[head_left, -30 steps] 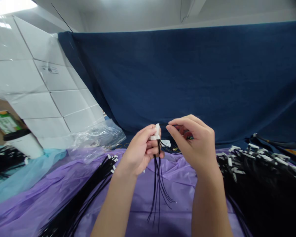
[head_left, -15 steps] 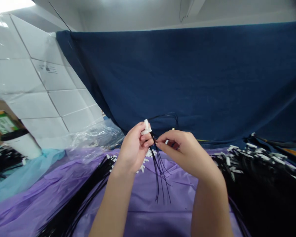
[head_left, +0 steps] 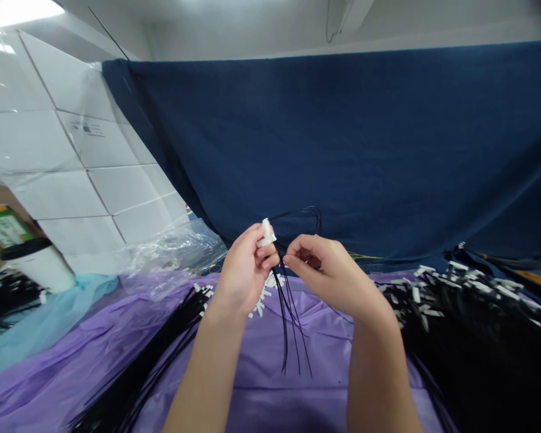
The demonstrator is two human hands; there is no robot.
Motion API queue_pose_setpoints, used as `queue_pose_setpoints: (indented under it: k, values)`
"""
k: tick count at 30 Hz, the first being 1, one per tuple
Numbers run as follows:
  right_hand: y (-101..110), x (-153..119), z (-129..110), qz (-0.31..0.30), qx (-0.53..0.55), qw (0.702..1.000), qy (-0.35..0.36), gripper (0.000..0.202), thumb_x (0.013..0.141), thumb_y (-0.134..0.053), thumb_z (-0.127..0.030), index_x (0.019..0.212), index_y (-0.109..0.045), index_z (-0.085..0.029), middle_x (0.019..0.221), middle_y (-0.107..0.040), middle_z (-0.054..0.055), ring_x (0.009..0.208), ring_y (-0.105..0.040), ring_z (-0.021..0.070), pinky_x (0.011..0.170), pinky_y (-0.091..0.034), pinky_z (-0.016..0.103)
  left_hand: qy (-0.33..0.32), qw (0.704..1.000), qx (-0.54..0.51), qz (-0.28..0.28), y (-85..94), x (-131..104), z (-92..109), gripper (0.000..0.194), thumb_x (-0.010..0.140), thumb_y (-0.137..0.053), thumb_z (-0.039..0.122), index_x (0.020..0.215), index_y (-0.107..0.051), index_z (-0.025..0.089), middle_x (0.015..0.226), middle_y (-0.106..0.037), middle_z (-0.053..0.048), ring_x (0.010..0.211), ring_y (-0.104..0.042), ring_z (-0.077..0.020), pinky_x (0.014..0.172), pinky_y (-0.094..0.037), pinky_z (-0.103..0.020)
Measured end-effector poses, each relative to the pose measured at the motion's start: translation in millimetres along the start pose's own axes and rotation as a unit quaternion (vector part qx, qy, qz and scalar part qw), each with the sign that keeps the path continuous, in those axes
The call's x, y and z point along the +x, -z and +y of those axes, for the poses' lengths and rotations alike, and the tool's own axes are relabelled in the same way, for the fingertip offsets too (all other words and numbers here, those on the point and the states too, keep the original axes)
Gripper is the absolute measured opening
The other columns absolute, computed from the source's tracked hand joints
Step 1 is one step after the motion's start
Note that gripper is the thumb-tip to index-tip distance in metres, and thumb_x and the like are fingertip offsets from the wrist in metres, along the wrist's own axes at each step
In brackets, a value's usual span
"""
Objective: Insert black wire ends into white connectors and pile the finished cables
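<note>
Cloth (head_left: 342, 150), dark blue, hangs behind; at left stand stacked white boxes (head_left: 31, 141), contents hidden. Purple sheeting (head_left: 293, 409) lies below, wire bundles (head_left: 478, 349) at both sides. Right hand (head_left: 336, 270): fingertips nearly together beside the wires, hold indeterminable. Left hand (head_left: 243, 276): fingers curled closed. Lidded cup (head_left: 49, 270): contents hidden. White connector (head_left: 266, 239): in left fingers, black wires (head_left: 285, 325) trailing.

So the sheet across the back (head_left: 342, 150) is plain navy, and the cover underneath (head_left: 293, 361) is all purple. Connectors (head_left: 266, 233) are white, wires (head_left: 285, 319) black. The cup (head_left: 42, 267) is white with a black lid (head_left: 26, 248), and the cloth beside it (head_left: 63, 313) is light teal.
</note>
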State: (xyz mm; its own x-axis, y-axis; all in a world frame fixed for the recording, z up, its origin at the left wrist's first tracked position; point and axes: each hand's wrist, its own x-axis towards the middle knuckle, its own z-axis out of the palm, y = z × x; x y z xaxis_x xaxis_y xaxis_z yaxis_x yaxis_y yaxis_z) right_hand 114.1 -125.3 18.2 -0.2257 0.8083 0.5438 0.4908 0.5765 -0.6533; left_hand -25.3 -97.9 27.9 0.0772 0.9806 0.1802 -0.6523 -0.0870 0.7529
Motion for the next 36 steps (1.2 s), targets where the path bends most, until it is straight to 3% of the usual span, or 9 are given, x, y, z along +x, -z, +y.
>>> queue_pose_setpoints:
  k: [6, 16, 24, 36]
  values:
    - [-0.4, -3.4, -0.8, 0.022, -0.080, 0.996, -0.021, 0.011, 0.092, -0.050, -0.018, 0.083, -0.056, -0.018, 0.076, -0.057, -0.001, 0.065, -0.048, 0.0101, 0.060, -0.034, 0.025, -0.015, 0.999, 0.011, -0.030, 1.6, 0.6, -4.1, 0.018, 0.078, -0.061, 0.014, 0.069, -0.046, 0.014, 0.070, -0.039, 0.005, 0.048, -0.033, -0.0009, 0.039, -0.029, -0.014]
    - [2.6, -3.1, 0.2, 0.028, -0.033, 0.999, 0.024, 0.011, 0.086, -0.056, -0.011, 0.083, -0.062, -0.020, 0.079, -0.062, -0.003, 0.071, -0.055, 0.0098, 0.064, -0.041, 0.023, -0.002, 1.000, 0.005, -0.005, 1.6, 2.6, 0.4, 0.016, 0.080, -0.058, 0.013, 0.069, -0.046, 0.014, 0.065, -0.035, 0.006, 0.046, -0.030, -0.0008, 0.039, -0.028, -0.013]
    - [0.5, -2.1, -3.8, 0.002, -0.012, 1.000, 0.009, 0.014, 0.085, -0.057, -0.014, 0.082, -0.069, -0.021, 0.076, -0.067, -0.004, 0.067, -0.056, 0.0096, 0.061, -0.041, 0.024, -0.005, 1.000, 0.010, -0.023, 1.7, -0.6, -1.0, 0.013, 0.080, -0.059, 0.012, 0.070, -0.050, 0.013, 0.069, -0.040, 0.004, 0.048, -0.033, -0.0005, 0.039, -0.028, -0.013]
    - [-2.7, 1.8, 0.3, 0.004, 0.002, 1.000, 0.001, 0.011, 0.085, -0.056, -0.015, 0.083, -0.066, -0.020, 0.079, -0.068, -0.002, 0.068, -0.058, 0.0107, 0.061, -0.041, 0.024, 0.008, 0.999, 0.004, -0.035, 2.3, 0.1, -1.8, 0.014, 0.078, -0.062, 0.013, 0.071, -0.051, 0.013, 0.069, -0.040, 0.005, 0.047, -0.033, -0.0006, 0.038, -0.028, -0.013]
